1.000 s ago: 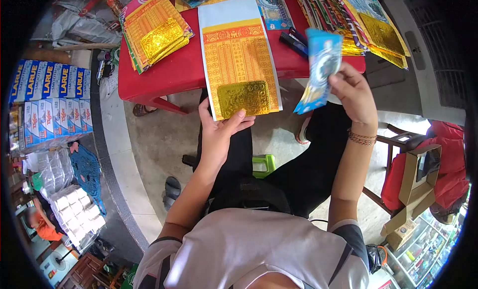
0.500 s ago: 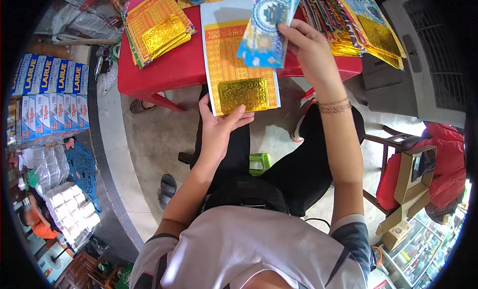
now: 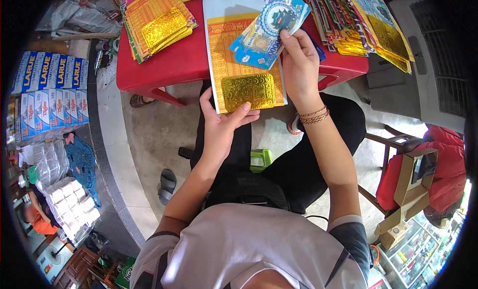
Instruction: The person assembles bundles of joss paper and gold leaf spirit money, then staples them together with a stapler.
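Observation:
My left hand [image 3: 225, 120] is closed on the near edge of a stack of orange printed joss paper [image 3: 231, 52], its thumb on top by the gold foil block [image 3: 247, 91]. A white-blue sheet sticks out beneath the stack, which reaches over the table's front edge. Between thumb and fingers, my right hand [image 3: 300, 60] pinches a few blue printed notes [image 3: 273, 32], fanned out and tilted above the upper right of the orange paper. A braided bracelet [image 3: 314, 115] circles my right wrist.
The red plastic table [image 3: 154, 72] bears a gold-foiled paper pile [image 3: 162, 27] at left and thick stacks of colourful papers [image 3: 368, 32] at right. Drink cartons [image 3: 52, 107] stand far left. A wooden chair with red cloth [image 3: 443, 169] is on the right; a green stool [image 3: 260, 160] is below.
My right hand has come down and slightly left, and the blue notes have turned and spread over the orange paper. The left hand keeps its grip, shifted slightly right.

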Motion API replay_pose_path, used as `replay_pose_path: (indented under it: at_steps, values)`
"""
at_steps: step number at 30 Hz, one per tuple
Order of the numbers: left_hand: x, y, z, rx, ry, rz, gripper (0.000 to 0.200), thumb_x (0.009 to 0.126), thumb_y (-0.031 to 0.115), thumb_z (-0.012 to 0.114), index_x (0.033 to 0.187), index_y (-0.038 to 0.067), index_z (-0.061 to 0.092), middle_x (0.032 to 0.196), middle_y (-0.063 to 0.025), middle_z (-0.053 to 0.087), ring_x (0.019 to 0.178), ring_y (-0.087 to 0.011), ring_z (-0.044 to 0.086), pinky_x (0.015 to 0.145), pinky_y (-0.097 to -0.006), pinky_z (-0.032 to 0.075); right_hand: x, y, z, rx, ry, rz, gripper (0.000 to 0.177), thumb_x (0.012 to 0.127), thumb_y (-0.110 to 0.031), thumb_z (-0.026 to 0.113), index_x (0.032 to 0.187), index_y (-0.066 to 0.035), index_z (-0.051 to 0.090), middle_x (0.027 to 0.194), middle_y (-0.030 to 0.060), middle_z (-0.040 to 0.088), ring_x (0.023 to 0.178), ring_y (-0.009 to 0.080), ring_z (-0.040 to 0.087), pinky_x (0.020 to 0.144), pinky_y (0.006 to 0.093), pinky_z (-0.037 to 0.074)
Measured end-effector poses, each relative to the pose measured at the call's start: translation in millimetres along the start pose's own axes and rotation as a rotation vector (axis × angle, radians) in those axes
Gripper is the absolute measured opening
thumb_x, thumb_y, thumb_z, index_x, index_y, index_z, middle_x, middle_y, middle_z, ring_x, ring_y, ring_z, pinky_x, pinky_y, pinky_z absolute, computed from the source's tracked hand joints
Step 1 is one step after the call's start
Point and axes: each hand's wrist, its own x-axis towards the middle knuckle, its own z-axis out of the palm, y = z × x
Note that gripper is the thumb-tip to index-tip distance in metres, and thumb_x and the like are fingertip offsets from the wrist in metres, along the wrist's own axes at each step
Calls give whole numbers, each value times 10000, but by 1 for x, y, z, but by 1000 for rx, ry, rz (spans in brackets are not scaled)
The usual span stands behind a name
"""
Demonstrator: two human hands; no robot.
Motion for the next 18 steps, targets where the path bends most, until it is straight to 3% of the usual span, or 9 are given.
replay_pose_path:
  at_steps: [6, 9, 11, 18]
  values:
    - [0, -1, 0, 23, -2, 8, 587, 867, -27, 587, 1274, 53, 171, 1101, -233, 538, 865, -303, 659, 787, -425, 572, -1, 2, 1, 85, 29, -5, 103, 906, -55, 579, 997, -8, 572, 949, 47, 653, 885, 86, 586, 807, 235, 441]
    - [0, 0, 1, 36, -5, 20, 574, 868, -28, 586, 1268, 49, 181, 1104, -232, 538, 868, -298, 660, 784, -416, 573, -2, 2, 0, 92, 33, 16, 106, 907, -56, 577, 1002, -10, 571, 950, 45, 652, 887, 88, 587, 811, 237, 442]
    - [0, 0, 1, 47, -8, 30, 569, 869, -28, 585, 1266, 48, 184, 1105, -231, 539, 869, -296, 660, 783, -412, 573, -1, 2, -1, 47, 28, 7, 120, 933, -99, 539, 1009, -10, 566, 1001, 63, 641, 916, 129, 589, 839, 286, 449]
    - [-3, -4, 2, 59, -15, 47, 539, 871, -24, 580, 1259, 44, 213, 1093, -215, 556, 845, -304, 666, 755, -417, 580, 0, 2, -3, 98, 43, 27, 109, 933, -106, 543, 993, -19, 567, 974, 54, 643, 890, 121, 593, 826, 284, 453]
